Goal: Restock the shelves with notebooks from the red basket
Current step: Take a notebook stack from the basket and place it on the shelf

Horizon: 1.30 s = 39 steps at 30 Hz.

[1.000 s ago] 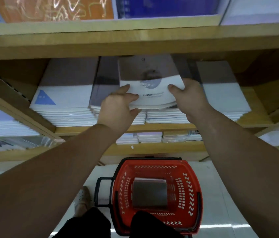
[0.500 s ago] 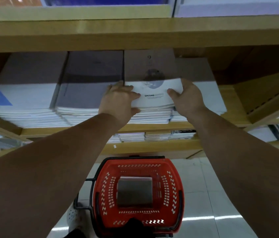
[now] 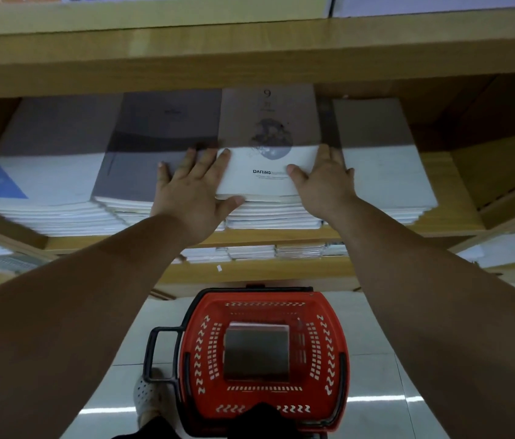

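A white notebook (image 3: 265, 150) printed with a dark globe and the word DARING lies on top of the middle stack on the wooden shelf (image 3: 281, 237). My left hand (image 3: 197, 194) rests flat against its left edge, fingers spread, thumb under the near corner. At its right edge lies my right hand (image 3: 321, 182), thumb on the cover. Below on the floor stands the red basket (image 3: 193, 359) with a grey notebook (image 3: 256, 351) lying in its bottom.
Other notebook stacks flank the middle one: grey-covered (image 3: 151, 166) at left, blue-triangle (image 3: 28, 179) at far left, white (image 3: 383, 166) at right. An upper shelf board (image 3: 250, 55) overhangs. A lower shelf (image 3: 265, 270) holds more stacks. My shoe (image 3: 148, 397) stands beside the basket's black handle (image 3: 155, 353).
The notebook has been pushed further back and now lies flat on the stack. Both hands have flattened, with the left fingers spreading apart. The view has shifted slightly.
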Available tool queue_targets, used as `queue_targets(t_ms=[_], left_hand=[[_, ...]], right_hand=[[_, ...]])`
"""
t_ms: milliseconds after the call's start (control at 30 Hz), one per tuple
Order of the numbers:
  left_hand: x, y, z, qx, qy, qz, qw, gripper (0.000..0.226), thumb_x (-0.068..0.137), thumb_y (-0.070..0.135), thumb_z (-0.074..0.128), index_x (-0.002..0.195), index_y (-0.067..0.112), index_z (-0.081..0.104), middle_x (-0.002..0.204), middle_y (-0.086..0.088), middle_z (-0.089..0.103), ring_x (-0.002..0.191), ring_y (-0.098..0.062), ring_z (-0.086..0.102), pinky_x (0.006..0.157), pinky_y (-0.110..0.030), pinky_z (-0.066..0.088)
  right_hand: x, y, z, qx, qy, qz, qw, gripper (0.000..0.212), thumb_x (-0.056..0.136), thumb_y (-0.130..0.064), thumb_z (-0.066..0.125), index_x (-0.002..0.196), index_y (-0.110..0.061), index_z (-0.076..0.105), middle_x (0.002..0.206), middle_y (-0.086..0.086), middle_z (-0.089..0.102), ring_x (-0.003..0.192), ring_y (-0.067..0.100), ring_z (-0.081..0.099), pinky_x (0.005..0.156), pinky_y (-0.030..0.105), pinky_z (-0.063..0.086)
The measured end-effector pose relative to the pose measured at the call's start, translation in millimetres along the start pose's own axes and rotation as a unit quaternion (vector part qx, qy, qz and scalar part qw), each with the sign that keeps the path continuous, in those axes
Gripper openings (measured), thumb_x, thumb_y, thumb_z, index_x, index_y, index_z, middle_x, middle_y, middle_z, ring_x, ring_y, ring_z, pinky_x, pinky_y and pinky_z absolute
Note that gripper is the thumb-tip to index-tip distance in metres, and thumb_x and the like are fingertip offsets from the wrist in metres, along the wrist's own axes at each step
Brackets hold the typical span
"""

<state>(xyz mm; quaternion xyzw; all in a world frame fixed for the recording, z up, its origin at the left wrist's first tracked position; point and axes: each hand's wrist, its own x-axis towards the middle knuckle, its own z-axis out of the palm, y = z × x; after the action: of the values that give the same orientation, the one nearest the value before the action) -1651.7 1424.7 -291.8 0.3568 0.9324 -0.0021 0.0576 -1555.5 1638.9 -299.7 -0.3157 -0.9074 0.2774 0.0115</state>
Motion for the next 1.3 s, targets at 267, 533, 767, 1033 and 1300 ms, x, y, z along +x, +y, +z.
queue_targets(t_ms=[267,533,767,1033,1300], left_hand=[[-0.2,-5.2,-3.8,-0.001,-0.025,0.019,1.000,0.094,0.079,0.088,0.009,0.158,0.040,-0.009,0.169,0.011,-0.008,0.156,-0.023,-0.009,0.118,-0.069,0.002],[-0.4,-11.1,5.9,0.022,0.010,0.028,0.999,0.081,0.096,0.071,0.008,0.160,0.025,-0.008,0.170,0.008,-0.004,0.156,-0.025,-0.004,0.114,-0.074,0.007],[3.8,-13.9,2.6,0.023,-0.004,0.033,0.999,0.084,0.094,0.074,0.011,0.160,0.025,-0.009,0.170,0.007,-0.003,0.156,-0.029,-0.004,0.113,-0.077,0.005],[-10.1,-1.7,-10.1,-0.033,0.019,0.032,0.999,0.095,0.092,0.074,0.033,0.162,0.019,0.003,0.170,0.000,0.007,0.156,-0.025,0.004,0.120,-0.065,0.008],[-117.3,84.4,93.8,-0.163,0.265,-0.194,0.930,0.059,0.090,0.042,0.061,0.139,0.009,0.055,0.143,-0.024,0.049,0.125,-0.045,0.048,0.102,-0.054,0.040]], right_hand=[[0.2,-3.1,-15.4,-0.039,0.023,-0.017,0.999,0.080,0.092,-0.062,0.057,0.154,-0.019,0.030,0.161,0.015,0.025,0.149,0.040,0.024,0.121,0.056,0.023],[-4.9,-22.8,-1.2,-0.087,-0.059,-0.045,0.993,0.104,0.064,-0.093,0.057,0.154,-0.051,0.027,0.166,0.003,0.013,0.149,0.033,0.023,0.120,0.044,0.031],[-8.8,-38.8,-9.9,-0.194,-0.084,-0.002,0.977,0.097,0.070,-0.094,0.048,0.154,-0.058,0.015,0.171,0.004,0.001,0.156,0.040,-0.005,0.120,0.064,-0.006],[-65.2,-28.8,8.9,-0.111,0.053,-0.095,0.988,0.062,0.101,-0.059,0.040,0.158,-0.035,0.029,0.170,0.004,0.018,0.158,0.026,0.001,0.125,0.058,0.001],[-93.7,75.9,35.3,-0.097,0.037,-0.370,0.923,0.059,0.097,-0.044,0.056,0.152,-0.026,0.045,0.171,0.011,0.010,0.158,0.033,-0.004,0.125,0.059,0.003]])
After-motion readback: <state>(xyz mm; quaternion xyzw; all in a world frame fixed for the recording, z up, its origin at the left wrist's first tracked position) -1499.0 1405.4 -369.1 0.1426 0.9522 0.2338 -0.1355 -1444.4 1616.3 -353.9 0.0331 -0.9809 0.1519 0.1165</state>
